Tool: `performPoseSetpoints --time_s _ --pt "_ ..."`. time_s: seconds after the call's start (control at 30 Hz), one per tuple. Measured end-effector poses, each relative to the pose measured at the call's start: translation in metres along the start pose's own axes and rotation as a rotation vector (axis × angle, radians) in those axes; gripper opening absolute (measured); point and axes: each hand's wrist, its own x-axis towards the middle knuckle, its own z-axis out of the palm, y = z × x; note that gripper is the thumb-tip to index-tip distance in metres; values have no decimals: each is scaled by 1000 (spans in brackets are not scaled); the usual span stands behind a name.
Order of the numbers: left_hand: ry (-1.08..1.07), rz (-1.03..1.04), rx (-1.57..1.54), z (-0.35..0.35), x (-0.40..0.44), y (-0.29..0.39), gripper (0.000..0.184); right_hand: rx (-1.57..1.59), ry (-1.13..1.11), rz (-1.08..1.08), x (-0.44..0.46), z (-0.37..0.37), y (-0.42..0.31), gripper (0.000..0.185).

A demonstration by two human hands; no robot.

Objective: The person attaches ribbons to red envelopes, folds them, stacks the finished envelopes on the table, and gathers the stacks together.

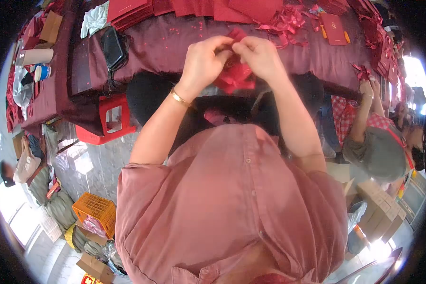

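My left hand, with a gold bracelet at the wrist, is closed in a pinch at the table's front edge. Close beside it, my right hand is pinched too. Both grip a dark red ribbon-like piece that rises between the fingertips. Below the fingers hangs a shiny red piece with a faint gold mark; its exact kind is partly hidden. Behind my hands, red cards lie in stacks, and a heap of red ribbon sits to the right.
A black phone lies on the dark red tablecloth, left of my hands. A red card with yellow tassels lies right. A red stool and orange crate stand left. A co-worker handles red ribbon at right.
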Motion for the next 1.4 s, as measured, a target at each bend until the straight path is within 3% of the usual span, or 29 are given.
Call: performPoseSetpoints --time_s 0.03,0.1,0.13,0.27,0.3,0.37,0.43,0.57,0.63,0.77,0.83,0.9,0.97,1.0,1.03,1.1,1.17,1.23,1.3,1.4 --pt "2 0 0 -1 0 -1 27 -1 -1 -2 0 -2 4 20" --pt "81 -114 -46 -2 3 -4 25 -38 362 -175 3 -4 10 22" --pt "88 -153 -97 -3 3 -9 25 -97 426 -159 0 -10 5 23" --pt "-1 -195 -357 -1 3 -26 24 -142 177 -244 15 -8 52 22" --pt "-113 -286 -505 -5 5 -22 24 -142 177 -245 13 -9 51 22" --pt "-222 -376 -652 -10 6 -24 24 -39 9 -38 7 -10 48 20" --pt "-296 -92 -281 -12 6 -28 23 38 -12 -45 6 -6 51 18" --pt "-301 -22 -115 -13 5 -17 20 -6 -20 -97 2 -5 53 17" --pt "-209 238 212 -13 7 -22 13 -3 -23 -126 -1 -7 47 17" --pt "-200 395 211 -17 9 -24 7 -53 -14 -108 -9 -17 38 17" --pt "-396 339 106 -31 13 -29 10 -44 18 -140 -8 -23 48 17" --pt "-444 332 0 -44 14 -39 16 14 164 -168 -5 -31 64 18" --pt "-133 14 -422 -50 6 -40 20 -99 186 -169 -9 -41 65 19" --pt "79 -139 -438 -52 7 -45 22 -16 193 -133 -9 -44 66 19" --pt "96 -152 -509 -50 6 -49 23 67 199 -97 -9 -45 68 19" --pt "655 -442 -869 -55 11 -55 20 130 211 -69 -10 -47 66 19" --pt "738 -416 -826 -44 7 -52 18 102 250 -73 -12 -46 60 16" --pt "434 187 -144 -32 -3 -38 13 147 231 -75 -9 -42 65 16" --pt "119 319 173 -26 -16 -16 12 192 213 -79 -8 -38 69 17" --pt "-27 382 247 -14 -20 -12 14 181 212 -44 -8 -35 67 16"
